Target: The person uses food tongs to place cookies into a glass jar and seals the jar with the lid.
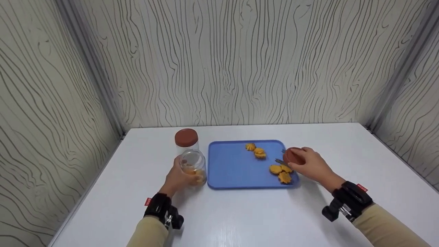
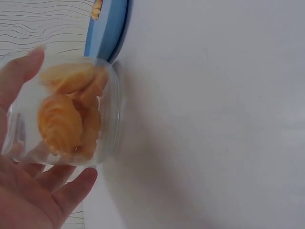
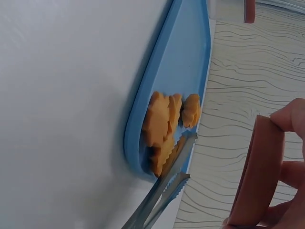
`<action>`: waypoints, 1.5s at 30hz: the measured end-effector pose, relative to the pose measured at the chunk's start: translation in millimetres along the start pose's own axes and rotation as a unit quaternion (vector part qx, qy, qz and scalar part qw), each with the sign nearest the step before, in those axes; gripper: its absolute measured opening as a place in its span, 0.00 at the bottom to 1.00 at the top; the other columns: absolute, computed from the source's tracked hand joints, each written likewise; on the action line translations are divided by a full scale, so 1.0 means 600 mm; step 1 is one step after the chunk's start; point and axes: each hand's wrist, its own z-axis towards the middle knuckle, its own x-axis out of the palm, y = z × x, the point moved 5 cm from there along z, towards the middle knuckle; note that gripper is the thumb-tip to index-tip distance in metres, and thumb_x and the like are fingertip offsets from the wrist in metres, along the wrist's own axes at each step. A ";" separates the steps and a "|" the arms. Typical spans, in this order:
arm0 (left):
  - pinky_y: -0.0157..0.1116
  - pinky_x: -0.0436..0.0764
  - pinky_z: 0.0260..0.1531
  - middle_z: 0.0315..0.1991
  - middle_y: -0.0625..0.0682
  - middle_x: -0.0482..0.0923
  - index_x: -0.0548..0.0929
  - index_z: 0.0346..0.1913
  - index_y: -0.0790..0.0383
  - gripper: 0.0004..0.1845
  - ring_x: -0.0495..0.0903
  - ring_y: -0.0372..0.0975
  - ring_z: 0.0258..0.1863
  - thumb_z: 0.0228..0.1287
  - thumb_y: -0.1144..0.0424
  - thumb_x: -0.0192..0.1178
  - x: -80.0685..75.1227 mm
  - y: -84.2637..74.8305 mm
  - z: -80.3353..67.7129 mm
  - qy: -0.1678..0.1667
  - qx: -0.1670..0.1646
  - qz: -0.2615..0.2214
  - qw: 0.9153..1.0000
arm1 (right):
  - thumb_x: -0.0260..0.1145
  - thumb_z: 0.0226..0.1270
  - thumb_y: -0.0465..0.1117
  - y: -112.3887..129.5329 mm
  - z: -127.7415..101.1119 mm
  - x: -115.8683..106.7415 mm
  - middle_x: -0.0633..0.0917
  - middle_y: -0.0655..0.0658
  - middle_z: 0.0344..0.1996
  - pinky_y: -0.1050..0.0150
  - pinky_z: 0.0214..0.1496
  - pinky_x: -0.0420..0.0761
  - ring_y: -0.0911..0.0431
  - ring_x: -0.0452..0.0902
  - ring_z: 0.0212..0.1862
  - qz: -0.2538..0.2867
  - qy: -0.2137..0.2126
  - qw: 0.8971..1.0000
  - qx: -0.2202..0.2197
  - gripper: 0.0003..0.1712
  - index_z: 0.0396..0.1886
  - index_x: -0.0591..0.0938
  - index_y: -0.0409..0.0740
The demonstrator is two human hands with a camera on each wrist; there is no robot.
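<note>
My left hand point(image 1: 178, 178) is wrapped around an open clear jar point(image 1: 193, 167), fingers curled about its wall; the jar is tilted, its mouth facing up toward the head camera. Through the plastic, the left wrist view shows orange cookies inside the jar point(image 2: 69, 114), piled at the bottom. Just beyond this hand stands a second jar point(image 1: 186, 140), upright, with a brown-red lid on it.

My right hand point(image 1: 308, 164) grips a loose brown-red lid point(image 1: 292, 156), fingers bent round its rim; the right wrist view shows the lid point(image 3: 255, 176) edge-on with fingertips point(image 3: 290, 117) on its upper edge. Metal tongs point(image 1: 282, 162) stick out from under this hand toward the cookies, their serrated tips point(image 3: 178, 162) nearly together beside the nearest cookies; I cannot tell whether the hand is holding them as well.

Between my two hands lies a blue tray point(image 1: 233, 168), its left edge just beside the held jar. Two cookies point(image 1: 280, 172) sit on the tray close to my right hand, and a few more point(image 1: 256, 151) lie farther off near its far edge. Everything rests on a white table point(image 1: 240, 219).
</note>
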 end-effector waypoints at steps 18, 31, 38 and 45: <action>0.53 0.65 0.63 0.64 0.65 0.67 0.54 0.72 0.66 0.59 0.67 0.55 0.62 0.38 0.57 0.81 0.001 -0.001 -0.002 -0.002 -0.011 0.005 1.000 | 0.67 0.64 0.45 0.097 0.011 0.045 0.69 0.27 0.60 0.44 0.48 0.78 0.35 0.67 0.57 0.023 0.001 0.998 -0.061 0.32 0.65 0.73 0.36; 0.52 0.65 0.62 0.63 0.65 0.69 0.55 0.72 0.67 0.59 0.68 0.54 0.62 0.39 0.57 0.80 0.000 -0.001 -0.002 -0.011 -0.001 0.018 1.000 | 0.69 0.61 0.43 0.135 0.021 0.069 0.74 0.30 0.56 0.47 0.46 0.80 0.38 0.73 0.52 0.019 -0.030 0.994 -0.101 0.29 0.62 0.78 0.38; 0.52 0.65 0.62 0.63 0.64 0.69 0.55 0.72 0.66 0.59 0.68 0.54 0.62 0.37 0.57 0.81 0.000 -0.001 -0.004 -0.009 0.000 0.016 1.000 | 0.69 0.60 0.42 0.154 0.025 0.085 0.75 0.32 0.54 0.49 0.45 0.80 0.40 0.74 0.50 0.030 -0.031 0.992 -0.115 0.29 0.61 0.78 0.36; 0.53 0.65 0.63 0.64 0.64 0.68 0.54 0.72 0.65 0.60 0.67 0.54 0.62 0.39 0.56 0.81 -0.001 -0.002 -0.006 -0.002 -0.015 0.016 1.000 | 0.68 0.62 0.42 0.170 0.030 0.098 0.72 0.29 0.59 0.46 0.48 0.79 0.37 0.70 0.55 0.044 -0.016 0.993 -0.108 0.29 0.62 0.77 0.37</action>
